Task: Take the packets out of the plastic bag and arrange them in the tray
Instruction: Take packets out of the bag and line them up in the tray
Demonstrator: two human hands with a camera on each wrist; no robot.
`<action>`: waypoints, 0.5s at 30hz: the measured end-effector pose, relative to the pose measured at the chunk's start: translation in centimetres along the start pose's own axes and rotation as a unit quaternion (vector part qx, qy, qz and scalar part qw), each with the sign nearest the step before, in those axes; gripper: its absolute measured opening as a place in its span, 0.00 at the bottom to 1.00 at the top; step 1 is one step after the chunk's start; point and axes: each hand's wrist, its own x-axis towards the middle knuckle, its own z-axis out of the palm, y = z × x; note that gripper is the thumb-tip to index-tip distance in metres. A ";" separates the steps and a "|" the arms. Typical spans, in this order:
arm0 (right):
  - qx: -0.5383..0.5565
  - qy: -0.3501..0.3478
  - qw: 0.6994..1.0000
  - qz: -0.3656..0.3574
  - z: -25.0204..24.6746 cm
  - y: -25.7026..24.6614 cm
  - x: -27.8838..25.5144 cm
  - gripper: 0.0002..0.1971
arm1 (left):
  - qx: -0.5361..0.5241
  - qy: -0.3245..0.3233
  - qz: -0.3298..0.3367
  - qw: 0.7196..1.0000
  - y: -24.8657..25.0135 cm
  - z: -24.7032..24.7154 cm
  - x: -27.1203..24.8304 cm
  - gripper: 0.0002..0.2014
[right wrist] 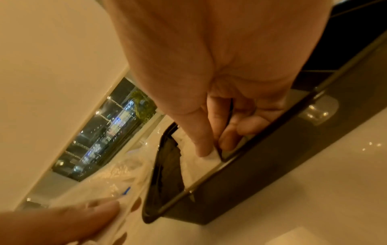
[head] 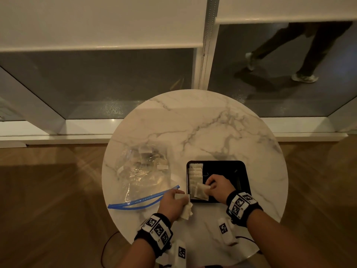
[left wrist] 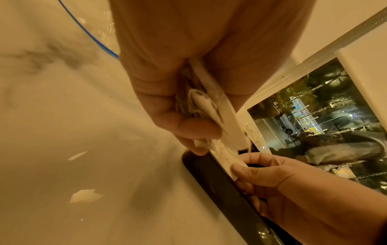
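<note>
Along left side of tray (head: pixel 245 171), row of packets (head: pixel 195 176) was laid; another packet (head: pixel 201 191) pinched by right hand (head: pixel 218 187); spare packets (head: pixel 186 211) gripped in left hand (head: pixel 172 205); few left in plastic bag (head: pixel 143 171).

No legible text, brand or number found; the wristbands (head: pixel 241 203) carry only black-and-white square code markers.

Dim, warm yellow indoor light. The tabletop (head: pixel 202 128) carries soft shadows and faint glare. Both wrist views are soft and blurred, with wide-angle bending at the edges.
</note>
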 end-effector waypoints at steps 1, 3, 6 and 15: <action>-0.012 -0.008 1.000 -0.001 0.1 0.0 0.1 0.10 | 0.008 -0.001 0.006 1.000 0.1 0.1 0.1 0.07; -0.032 -0.028 0.999 -0.001 0.2 -0.2 0.6 0.11 | 0.016 -0.001 0.016 1.000 0.0 0.3 0.3 0.05; -0.060 -0.039 0.997 -0.008 0.4 -0.5 1.3 0.11 | 0.021 0.008 0.018 1.000 0.0 0.6 0.4 0.06; -0.138 -0.050 0.989 -0.029 1.3 -1.0 2.3 0.07 | 0.032 0.018 0.035 0.999 -0.4 1.1 1.1 0.05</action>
